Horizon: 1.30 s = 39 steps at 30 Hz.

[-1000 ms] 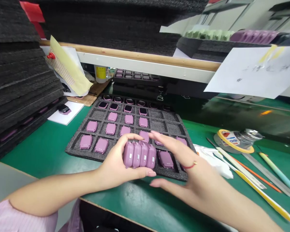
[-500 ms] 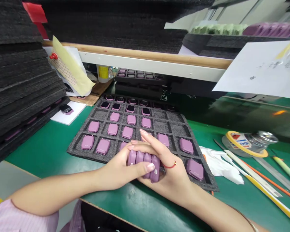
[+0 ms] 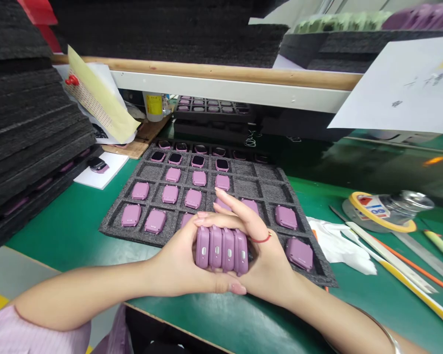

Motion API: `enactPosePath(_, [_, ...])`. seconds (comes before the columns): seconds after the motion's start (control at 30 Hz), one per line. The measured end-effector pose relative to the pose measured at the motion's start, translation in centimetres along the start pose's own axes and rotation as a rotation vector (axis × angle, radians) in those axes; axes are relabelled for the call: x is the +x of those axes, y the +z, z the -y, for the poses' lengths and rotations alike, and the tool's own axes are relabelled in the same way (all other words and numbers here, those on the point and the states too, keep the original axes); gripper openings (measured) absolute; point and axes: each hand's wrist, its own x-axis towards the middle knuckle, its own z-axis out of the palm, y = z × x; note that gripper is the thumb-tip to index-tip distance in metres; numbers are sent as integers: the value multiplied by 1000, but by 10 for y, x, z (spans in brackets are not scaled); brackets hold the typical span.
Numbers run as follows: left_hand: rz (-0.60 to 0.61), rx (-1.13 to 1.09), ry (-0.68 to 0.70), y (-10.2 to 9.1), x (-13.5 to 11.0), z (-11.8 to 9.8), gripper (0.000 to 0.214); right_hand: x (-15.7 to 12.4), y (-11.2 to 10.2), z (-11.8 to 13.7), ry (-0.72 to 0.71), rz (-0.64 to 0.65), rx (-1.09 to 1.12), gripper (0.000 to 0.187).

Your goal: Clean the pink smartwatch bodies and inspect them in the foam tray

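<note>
Purple watch bodies, four of them (image 3: 222, 248), are stacked side by side on edge and squeezed between both hands just above the near edge of the foam tray (image 3: 260, 178). The left hand (image 3: 180, 258) wraps them from the left, thumb running underneath the row and fingertips curled over the top. The right hand (image 3: 260, 248) cups them from the right, fingers laid across the top and pointing left, with a red string (image 3: 261, 239) around one finger. So both hands are closed on that same stack, pressing it together. The tray sits on a green mat (image 3: 74, 221) and has more purple bodies lying flat in its pockets, some face down, plus a back row with dark screens showing; several pockets on the right side are bare foam. Off to the right there's a white cloth (image 3: 339, 241), a tape roll (image 3: 380, 211) and some long rulers or sticks (image 3: 391, 265). Big stacks of black foam (image 3: 25, 123) fill the left side, and a white paper sheet (image 3: 402, 93) hangs off the shelf up top right.
</note>
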Motion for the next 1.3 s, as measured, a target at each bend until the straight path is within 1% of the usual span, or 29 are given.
enactPosePath(0.13, [-13, 47, -3, -2, -1, 2, 73, -1, 0, -2, 20, -4, 0, 96])
enactPosePath(0.23, [68, 47, 57, -4, -2, 3, 58, -2, -1, -3, 26, -4, -10, 98])
enactPosePath(0.3, [124, 4, 67, -6, -3, 2, 45, -1, -1, -2, 16, -7, -35, 97])
enactPosePath(0.33, [128, -13, 56, -6, -3, 2, 41, 0, -1, -1, 10, -8, -51, 97])
enactPosePath(0.4, [90, -8, 28, -5, -3, 1, 36, 1, -1, 0, 1, -12, -85, 97])
enactPosePath(0.5, [14, 33, -15, -3, -1, -1, 39, 1, -1, 1, -11, -18, -132, 90])
enactPosePath(0.63, [-28, 17, -85, -2, 0, 0, 56, 1, 0, 0, -12, -37, -134, 76])
enactPosePath(0.7, [-58, 33, -76, -1, -1, 1, 66, 1, 1, -1, -18, -33, -93, 78])
enactPosePath(0.77, [-82, 47, -85, -1, -1, 2, 75, 1, 1, -1, -12, -25, -66, 85])
enactPosePath(0.87, [-75, 35, -108, 0, -2, 1, 84, 3, 2, 0, 26, -38, -67, 93])
enactPosePath(1.03, [-41, 22, -116, -1, -4, -1, 84, 2, 2, 1, 30, -57, -48, 98])
enactPosePath(1.1, [-30, 11, -99, -1, -4, -1, 81, 1, 2, 1, 24, -60, -61, 93])
enactPosePath(1.17, [-17, -18, -70, -1, -3, 0, 73, 1, 3, -1, 15, -55, -86, 85])
enactPosePath(1.23, [-49, -44, -79, 0, -1, 2, 65, 1, 5, -3, 17, -48, -115, 82])
enactPosePath(1.3, [-94, -51, -138, 0, 1, 3, 62, 1, 7, -5, 25, -45, -133, 86])
